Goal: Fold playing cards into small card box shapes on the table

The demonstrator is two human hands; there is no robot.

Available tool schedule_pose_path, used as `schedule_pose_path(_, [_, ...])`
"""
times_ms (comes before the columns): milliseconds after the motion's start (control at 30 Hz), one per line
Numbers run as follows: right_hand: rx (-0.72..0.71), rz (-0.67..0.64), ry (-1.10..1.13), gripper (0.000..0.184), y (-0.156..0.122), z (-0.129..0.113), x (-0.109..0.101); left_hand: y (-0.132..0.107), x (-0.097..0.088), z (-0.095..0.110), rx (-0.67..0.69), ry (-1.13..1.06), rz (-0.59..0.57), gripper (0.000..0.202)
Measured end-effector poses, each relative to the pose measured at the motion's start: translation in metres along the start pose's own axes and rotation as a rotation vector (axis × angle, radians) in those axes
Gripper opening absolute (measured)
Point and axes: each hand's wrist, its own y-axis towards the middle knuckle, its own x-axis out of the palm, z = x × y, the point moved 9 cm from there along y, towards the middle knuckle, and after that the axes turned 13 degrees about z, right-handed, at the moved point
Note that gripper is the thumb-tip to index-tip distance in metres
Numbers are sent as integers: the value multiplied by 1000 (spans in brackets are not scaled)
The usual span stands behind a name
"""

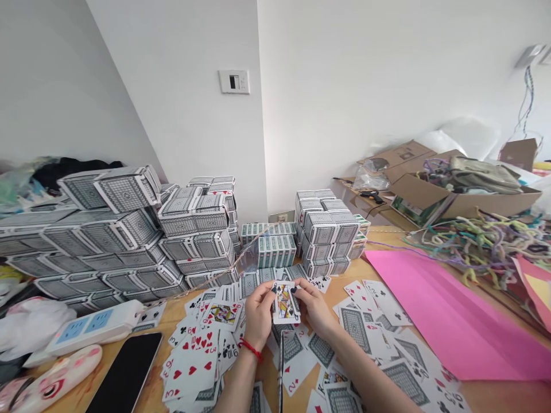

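Queen playing card, lower centre of the frame, its side edges grasped by the fingers of left hand and right hand. From where I stand, overtight pinching could bend it; slack pinching could drop it onto loose cards below.

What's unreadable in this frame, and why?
All head view:
- Cards behind the held queen, if any: its face hides them.
- Fingers of the left hand and right hand behind it: same cause.
- Phone, near end: cut off by bottom edge.
- Cardboard box, bottom: covered by cloth.
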Motion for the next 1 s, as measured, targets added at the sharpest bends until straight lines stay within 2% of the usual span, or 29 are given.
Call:
schedule_pose_path(200, [24, -7, 8, 10, -3, -1, 3, 0, 2, -3, -47, -46, -10, 17])
schedule_pose_path(467, [12, 19, -8, 10, -3, -2, 2, -2, 4, 3, -41, -26, -16, 13])
schedule_pose_path(700, [1, -2, -3, 13, -3, -2, 0, -3, 11, 0, -118, -89, -83, 18])
schedule_pose_path(833, [-14, 1, -13, 13, -2, -3, -1, -3, 13, -3, -149, -84, -113, 15])
schedule_pose_path(1000, [-34, 37, -46, 9, 2, -2, -5, -2, 11, -2, -113, -39, -99, 11])
